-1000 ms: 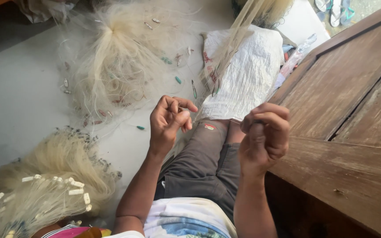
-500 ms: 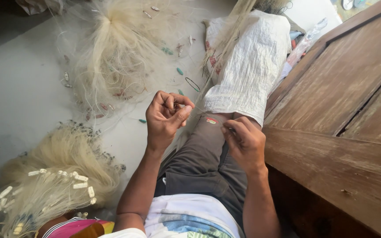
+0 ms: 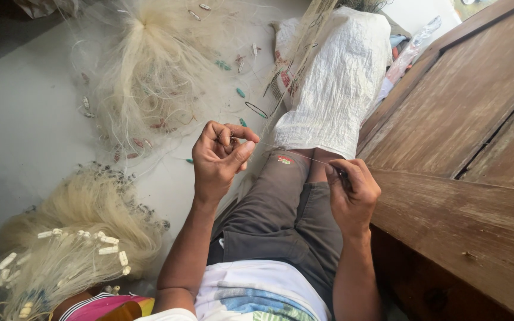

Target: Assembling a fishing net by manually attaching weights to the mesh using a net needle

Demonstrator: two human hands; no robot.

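The left hand (image 3: 221, 157) pinches a thin line (image 3: 295, 154) between thumb and fingertips; the right hand (image 3: 352, 193) closes its grip on the other end, over the lap. Judged step: knotting net mesh; next calls for keeping the line taut.

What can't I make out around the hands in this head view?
- What the right hand pinches: its curled fingers cover it.
- Thin line between the hands: too fine to follow into the left hand.
- Lower legs: under the white sack.
- Net pile: cut by the bottom edge.
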